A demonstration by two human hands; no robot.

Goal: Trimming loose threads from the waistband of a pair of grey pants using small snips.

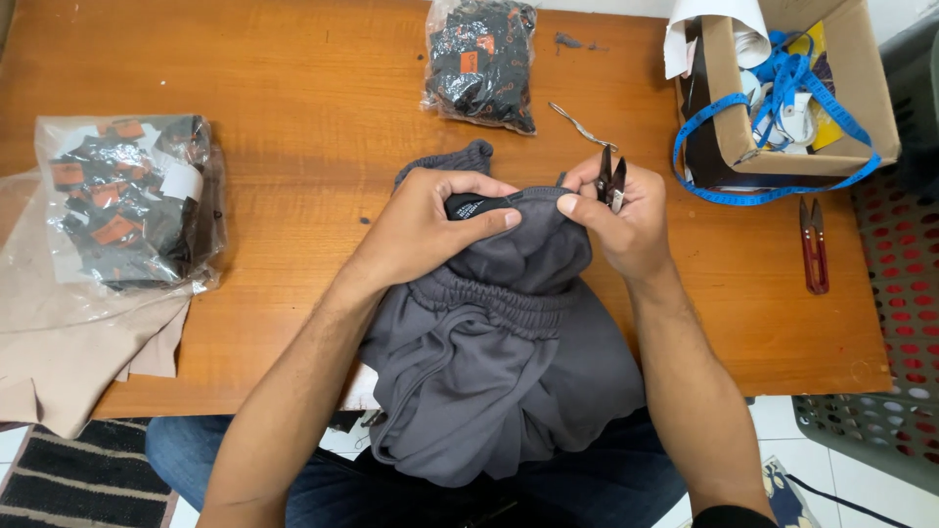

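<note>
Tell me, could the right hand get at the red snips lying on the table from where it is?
Probably yes. The red snips lie on bare wood just beside the right hand, nothing between. But that hand already holds dark snips and pinches the grey garment.

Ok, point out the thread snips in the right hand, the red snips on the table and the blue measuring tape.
thread snips [612, 181], head view, on the dark blades.
red snips [814, 252], head view, on the handles.
blue measuring tape [773, 197], head view, on the loop below the box.
</note>
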